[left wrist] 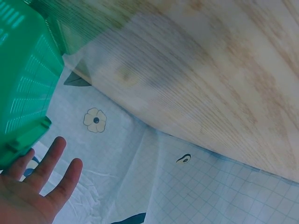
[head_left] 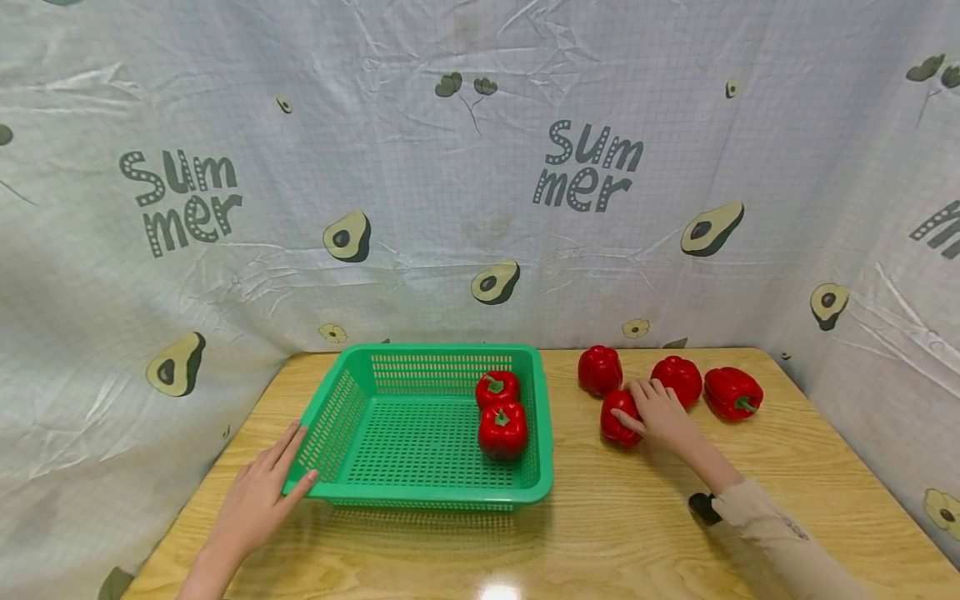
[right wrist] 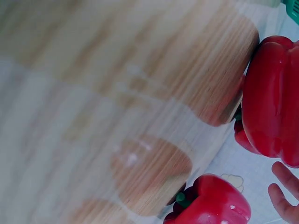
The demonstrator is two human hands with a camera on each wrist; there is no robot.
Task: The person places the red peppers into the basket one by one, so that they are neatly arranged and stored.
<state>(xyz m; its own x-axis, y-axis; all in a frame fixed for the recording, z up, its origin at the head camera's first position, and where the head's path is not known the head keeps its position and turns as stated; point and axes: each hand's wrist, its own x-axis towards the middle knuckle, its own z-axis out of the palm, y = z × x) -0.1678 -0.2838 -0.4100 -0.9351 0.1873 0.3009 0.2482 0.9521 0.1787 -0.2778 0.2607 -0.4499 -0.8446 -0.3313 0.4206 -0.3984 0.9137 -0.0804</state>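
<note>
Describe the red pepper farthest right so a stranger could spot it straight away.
In the head view, find the green basket on the wooden table. Look right of it to the four loose red peppers; yours is the far-right pepper, lying on its side. Of those four, it alone shows its green stem in that view.

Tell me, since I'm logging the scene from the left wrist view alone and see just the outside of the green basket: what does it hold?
Observer: Two red peppers, at the right side of the green basket.
Operator: Are there others outside it?
Observer: Yes, four more peppers, all to its right.
Operator: Is any of those four being touched?
Observer: Yes, the right hand has its thumb laid on the front pepper.
</note>
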